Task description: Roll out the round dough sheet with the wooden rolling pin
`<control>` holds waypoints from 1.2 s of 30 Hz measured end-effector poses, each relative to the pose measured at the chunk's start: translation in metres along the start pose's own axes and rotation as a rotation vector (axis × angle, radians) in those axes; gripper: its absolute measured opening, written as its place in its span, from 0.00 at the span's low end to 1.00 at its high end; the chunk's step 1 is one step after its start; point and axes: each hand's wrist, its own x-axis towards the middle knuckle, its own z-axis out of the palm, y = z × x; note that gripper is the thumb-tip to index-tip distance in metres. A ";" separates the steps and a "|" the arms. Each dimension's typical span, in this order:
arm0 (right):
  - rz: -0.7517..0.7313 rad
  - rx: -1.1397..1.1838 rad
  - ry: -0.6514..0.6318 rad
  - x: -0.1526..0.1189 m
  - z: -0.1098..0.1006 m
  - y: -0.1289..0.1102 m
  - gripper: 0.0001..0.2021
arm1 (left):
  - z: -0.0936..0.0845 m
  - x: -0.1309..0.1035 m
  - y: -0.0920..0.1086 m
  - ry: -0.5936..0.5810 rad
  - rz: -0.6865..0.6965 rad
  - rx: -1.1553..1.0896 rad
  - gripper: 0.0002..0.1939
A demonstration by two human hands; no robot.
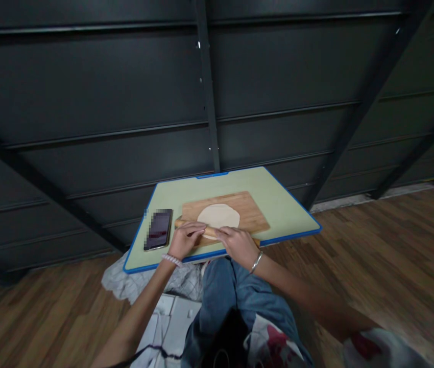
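Note:
A flat, roughly round sheet of pale dough [219, 215] lies on a wooden board [253, 217]. Across its near part runs a wooden rolling pin [211, 231], gripped from above by both hands. My left hand [187, 239] is closed over the pin's left part, with its end showing beyond the knuckles. Over the right part, my right hand [240, 245] is closed the same way, fingers bent and pointing inward. The dough's near edge is partly hidden beneath the pin and fingers.
The board rests on a pale green, blue-edged table [282, 204]. At its left lies a phone [159, 230]. A dark panelled wall [144, 102] rises right behind the table. White crumpled plastic [119, 278] and a white box [174, 314] are below, on the left.

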 end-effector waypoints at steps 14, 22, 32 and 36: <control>0.143 0.202 0.209 -0.017 -0.004 0.010 0.21 | -0.002 -0.050 0.032 -0.037 0.207 0.383 0.13; 0.444 0.856 0.400 -0.061 -0.009 0.034 0.20 | 0.042 0.012 0.026 -0.336 0.160 0.402 0.36; 0.736 1.199 0.428 -0.134 0.007 0.022 0.25 | 0.057 0.031 0.019 -0.521 0.097 0.534 0.36; 0.827 1.231 0.439 -0.150 0.007 0.020 0.26 | 0.052 0.039 0.021 -0.589 0.089 0.557 0.29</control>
